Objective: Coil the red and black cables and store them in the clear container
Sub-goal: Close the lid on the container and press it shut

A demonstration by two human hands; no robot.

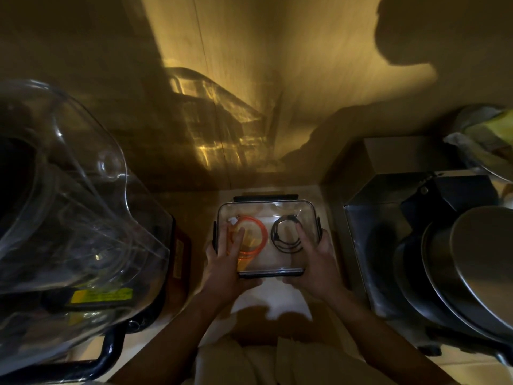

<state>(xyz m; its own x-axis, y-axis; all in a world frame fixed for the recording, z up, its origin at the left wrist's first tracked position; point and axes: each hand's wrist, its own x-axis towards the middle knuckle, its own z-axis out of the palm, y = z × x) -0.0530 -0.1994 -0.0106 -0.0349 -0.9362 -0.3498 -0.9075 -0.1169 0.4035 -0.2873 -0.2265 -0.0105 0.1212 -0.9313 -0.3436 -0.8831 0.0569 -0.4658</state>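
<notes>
A clear container [266, 207] with a lid and dark side clips stands on the light shelf surface in the middle. Inside it lie a coiled red cable [259, 232] on the left and a coiled black cable [280, 237] on the right. My left hand [226, 259] holds the container's left near corner, fingers laid over the lid and thumb under the front edge. At the right near corner my right hand [316, 257] holds it the same way.
A large clear plastic appliance bowl [69, 204] on a dark base fills the left side. Stacked metal pans [466, 268] and a shiny metal box [369, 245] crowd the right. A wooden wall [249, 79] stands close behind the container.
</notes>
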